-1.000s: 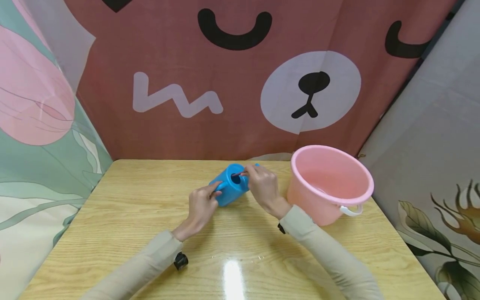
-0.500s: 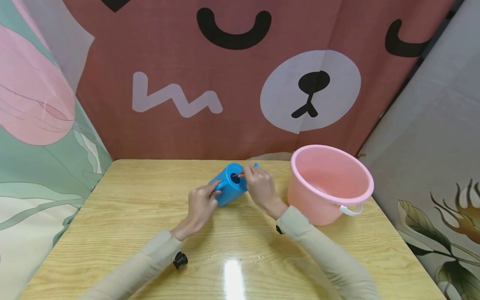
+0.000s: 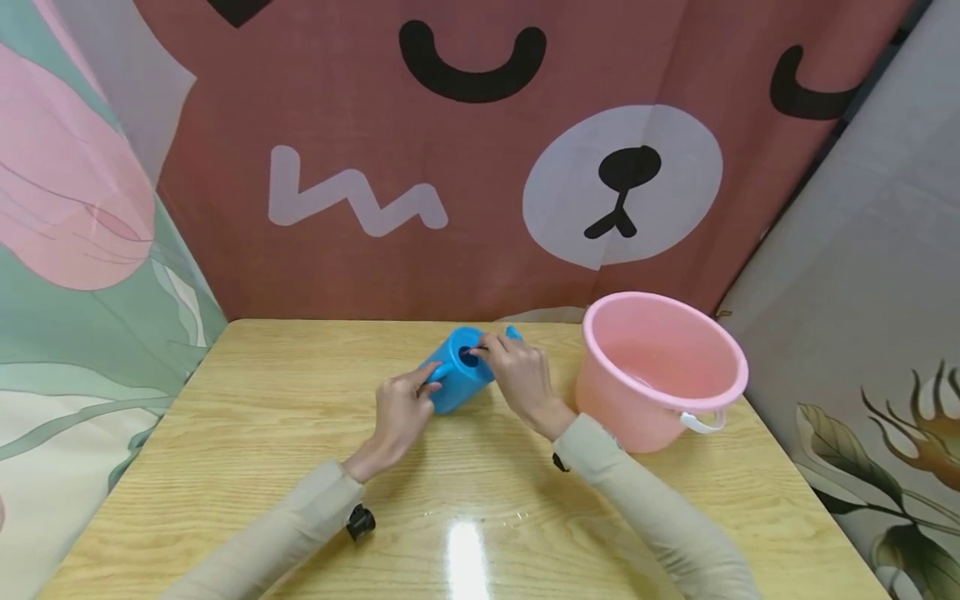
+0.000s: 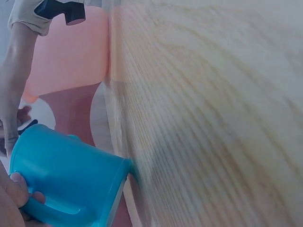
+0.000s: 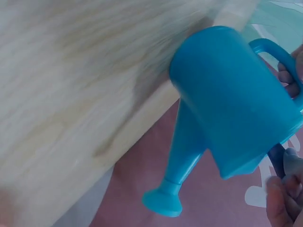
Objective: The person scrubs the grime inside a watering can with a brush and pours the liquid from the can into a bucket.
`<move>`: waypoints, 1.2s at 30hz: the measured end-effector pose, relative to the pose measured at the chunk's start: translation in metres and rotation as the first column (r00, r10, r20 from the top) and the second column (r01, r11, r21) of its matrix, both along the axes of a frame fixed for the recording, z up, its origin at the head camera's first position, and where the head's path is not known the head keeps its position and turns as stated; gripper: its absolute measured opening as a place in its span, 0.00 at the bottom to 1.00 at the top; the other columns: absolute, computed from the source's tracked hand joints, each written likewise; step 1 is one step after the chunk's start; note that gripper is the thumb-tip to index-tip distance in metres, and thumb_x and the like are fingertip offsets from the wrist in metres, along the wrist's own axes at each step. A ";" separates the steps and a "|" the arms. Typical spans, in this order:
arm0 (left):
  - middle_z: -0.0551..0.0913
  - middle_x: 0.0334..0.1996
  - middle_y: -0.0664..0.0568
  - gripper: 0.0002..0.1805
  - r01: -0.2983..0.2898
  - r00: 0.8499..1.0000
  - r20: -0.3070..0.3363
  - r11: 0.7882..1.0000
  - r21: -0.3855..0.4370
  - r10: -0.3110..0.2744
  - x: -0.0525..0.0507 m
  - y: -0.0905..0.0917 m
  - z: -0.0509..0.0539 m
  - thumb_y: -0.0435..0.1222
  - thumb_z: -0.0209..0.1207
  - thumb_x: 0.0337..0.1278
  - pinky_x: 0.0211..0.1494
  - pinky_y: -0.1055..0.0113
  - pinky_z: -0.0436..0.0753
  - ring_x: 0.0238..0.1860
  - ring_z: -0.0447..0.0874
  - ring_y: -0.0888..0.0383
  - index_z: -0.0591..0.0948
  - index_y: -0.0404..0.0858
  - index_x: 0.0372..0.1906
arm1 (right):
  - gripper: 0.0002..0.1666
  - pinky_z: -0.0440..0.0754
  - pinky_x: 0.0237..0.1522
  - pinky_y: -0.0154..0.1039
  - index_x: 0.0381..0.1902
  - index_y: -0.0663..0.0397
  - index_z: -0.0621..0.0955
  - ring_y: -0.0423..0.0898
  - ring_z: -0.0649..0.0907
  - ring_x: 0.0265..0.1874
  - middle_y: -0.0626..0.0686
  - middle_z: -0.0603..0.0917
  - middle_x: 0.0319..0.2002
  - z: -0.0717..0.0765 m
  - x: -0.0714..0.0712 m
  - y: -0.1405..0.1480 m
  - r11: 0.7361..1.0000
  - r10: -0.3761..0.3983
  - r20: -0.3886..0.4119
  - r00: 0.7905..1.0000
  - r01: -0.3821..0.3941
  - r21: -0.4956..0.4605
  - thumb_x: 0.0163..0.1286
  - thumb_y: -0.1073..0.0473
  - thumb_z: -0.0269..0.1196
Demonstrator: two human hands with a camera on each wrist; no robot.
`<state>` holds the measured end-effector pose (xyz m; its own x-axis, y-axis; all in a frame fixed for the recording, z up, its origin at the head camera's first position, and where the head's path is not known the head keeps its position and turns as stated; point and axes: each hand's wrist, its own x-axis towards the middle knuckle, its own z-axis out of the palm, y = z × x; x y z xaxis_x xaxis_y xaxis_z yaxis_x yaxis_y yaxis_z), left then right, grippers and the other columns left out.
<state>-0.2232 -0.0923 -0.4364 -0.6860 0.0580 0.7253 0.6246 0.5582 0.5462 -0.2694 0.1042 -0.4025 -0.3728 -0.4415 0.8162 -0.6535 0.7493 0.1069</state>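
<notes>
A blue watering can [image 3: 459, 379] stands tilted on the table, its round top opening facing up toward the head camera. My left hand [image 3: 402, 408] grips its side handle. My right hand [image 3: 519, 375] pinches a dark, thin, stick-like object [image 5: 277, 160] that reaches into the opening; its lower end is hidden inside the can, so its kind cannot be told. In the right wrist view the can's spout [image 5: 182, 151] ends in a wide rose head. The left wrist view shows my left fingers [image 4: 16, 189] around the handle.
A pink bucket [image 3: 652, 417] with a white handle grip stands right of my right hand, near the table's right edge. Small wet-looking spots lie on the wooden table [image 3: 300, 400] toward the front. Printed curtains hang behind the table and at both sides.
My right hand has shifted slightly left and the dark object sits deeper in the can's opening, with less of it showing. My left hand and the can stay almost still.
</notes>
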 end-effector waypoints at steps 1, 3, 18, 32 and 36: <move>0.87 0.34 0.36 0.14 0.001 1.000 -0.001 1.000 -0.001 -0.001 0.000 0.000 0.000 0.17 0.63 0.53 0.34 0.57 0.87 0.31 0.89 0.48 0.85 0.24 0.47 | 0.14 0.76 0.13 0.33 0.36 0.55 0.83 0.45 0.84 0.19 0.50 0.86 0.27 -0.001 0.000 -0.001 1.000 -0.002 0.012 1.000 0.002 -0.023 0.60 0.53 0.73; 0.87 0.34 0.36 0.14 0.002 1.000 -0.006 1.000 -0.006 -0.002 0.001 0.000 -0.001 0.18 0.64 0.53 0.34 0.57 0.87 0.30 0.89 0.48 0.85 0.24 0.47 | 0.14 0.76 0.13 0.35 0.36 0.54 0.83 0.45 0.84 0.17 0.50 0.86 0.25 -0.001 0.001 -0.002 0.998 -0.011 0.031 0.999 0.013 -0.067 0.59 0.53 0.73; 0.87 0.34 0.35 0.15 0.016 1.000 -0.006 1.000 -0.024 -0.016 0.003 0.002 -0.002 0.19 0.66 0.51 0.34 0.57 0.87 0.31 0.89 0.47 0.84 0.22 0.47 | 0.13 0.82 0.24 0.39 0.36 0.54 0.79 0.45 0.86 0.24 0.52 0.88 0.30 0.009 0.006 -0.005 0.941 0.102 0.392 0.914 0.039 -0.337 0.61 0.56 0.72; 0.87 0.34 0.35 0.16 0.010 1.000 0.004 0.999 -0.037 -0.010 0.003 0.002 -0.001 0.20 0.68 0.50 0.33 0.58 0.87 0.29 0.89 0.47 0.84 0.24 0.47 | 0.11 0.86 0.27 0.34 0.35 0.60 0.78 0.45 0.88 0.24 0.56 0.88 0.27 0.020 0.008 -0.010 0.769 0.393 0.564 0.726 0.076 -0.634 0.65 0.60 0.70; 0.87 0.34 0.36 0.16 0.016 1.000 0.007 1.000 -0.027 -0.016 0.002 0.002 -0.001 0.19 0.67 0.50 0.30 0.61 0.87 0.27 0.89 0.50 0.84 0.24 0.48 | 0.08 0.86 0.29 0.35 0.36 0.61 0.78 0.46 0.88 0.25 0.58 0.88 0.30 0.024 0.010 -0.009 0.769 0.405 0.573 0.713 0.073 -0.635 0.69 0.62 0.66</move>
